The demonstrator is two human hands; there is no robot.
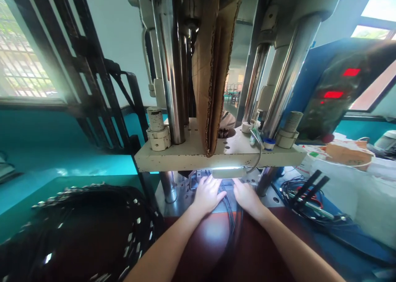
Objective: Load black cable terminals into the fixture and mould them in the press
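Both my hands reach under the thick cream plate (185, 161) of an upright press, over its metal bed (182, 197). My left hand (208, 194) is open, fingers stretched forward and thumb apart, beside a bundle of thin black cables (229, 214). On the other side of the bundle, my right hand (247, 197) is also open, its visible finger pointing forward. A lit lamp bar (227, 173) under the plate's front edge hides the fingertips. What they touch behind it cannot be made out. The cables run from between my hands toward me over a dark red surface (207, 240).
A large coil of black cables with shiny ends (136, 222) lies at the left. Folded cardboard (212, 75) stands upright on the plate between steel columns (168, 67). At the right are a control box with red displays (334, 94), coiled cables (305, 195) and white sacks (340, 183).
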